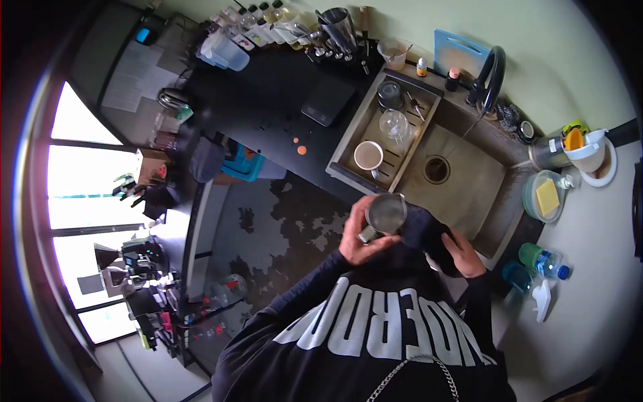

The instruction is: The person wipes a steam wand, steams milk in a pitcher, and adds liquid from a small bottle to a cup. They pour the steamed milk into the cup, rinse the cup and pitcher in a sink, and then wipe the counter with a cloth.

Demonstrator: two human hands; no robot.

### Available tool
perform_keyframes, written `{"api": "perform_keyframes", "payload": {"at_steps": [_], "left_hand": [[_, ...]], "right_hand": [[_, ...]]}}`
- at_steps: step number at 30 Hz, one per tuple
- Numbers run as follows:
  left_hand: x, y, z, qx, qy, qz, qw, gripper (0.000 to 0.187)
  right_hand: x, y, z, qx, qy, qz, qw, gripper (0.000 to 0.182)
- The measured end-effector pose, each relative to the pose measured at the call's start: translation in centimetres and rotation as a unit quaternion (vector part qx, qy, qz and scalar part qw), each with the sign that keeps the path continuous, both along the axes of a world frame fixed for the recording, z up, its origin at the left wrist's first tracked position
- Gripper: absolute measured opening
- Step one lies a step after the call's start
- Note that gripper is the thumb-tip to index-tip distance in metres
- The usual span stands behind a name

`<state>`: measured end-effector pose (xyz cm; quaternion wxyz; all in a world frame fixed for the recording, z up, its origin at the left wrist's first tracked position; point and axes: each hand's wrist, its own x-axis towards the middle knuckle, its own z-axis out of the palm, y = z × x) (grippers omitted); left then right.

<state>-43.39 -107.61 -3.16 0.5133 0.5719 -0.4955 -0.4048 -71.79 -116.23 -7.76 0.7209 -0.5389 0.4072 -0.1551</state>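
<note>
My left hand (356, 234) is wrapped round a small steel milk pitcher (386, 213), its open top facing up and its handle at the lower left. A dark cloth (429, 234) is gripped in my right hand (463, 254) and lies against the pitcher's right side. Both hands are in front of my chest, just short of the sink's near edge. Beyond them, a white mug (368, 155), a clear glass vessel (394, 124) and a dark glass jar (390, 95) stand in the sink's left draining section (346, 161).
The sink basin (469, 181) has a black faucet (494, 74) behind it. A yellow sponge (547, 197) rests on a container at right, near plastic bottles (552, 262). On the black counter (268, 100) lie a flat black scale (328, 100) and small orange discs (301, 150).
</note>
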Motion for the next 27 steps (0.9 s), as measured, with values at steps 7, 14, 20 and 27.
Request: {"api": "perform_keyframes", "payload": {"at_steps": [7,14,20,27], "left_hand": [[4.4,5.4,3.0,-0.119,0.004,0.067,0.991,0.088],[8.5,15.3,4.1,-0.117,0.119,0.111,0.980,0.094],[15.1,21.3,7.1,-0.179,-0.182,0.044,0.966,0.097],[18.8,26.6,1.2,-0.227,-0.207,0.311,0.899,0.084]], "right_hand": [[9.2,2.1,6.5,0.024,-0.284,0.090,0.954,0.056],[23.8,13.5,6.2,-0.372,-0.345,0.023,0.861,0.067],[27.0,20.3,3.5,-0.166,-0.370,-0.029,0.914,0.067],[40.5,22.2,4.2,-0.244,-0.335,-0.041,0.909,0.062]]}}
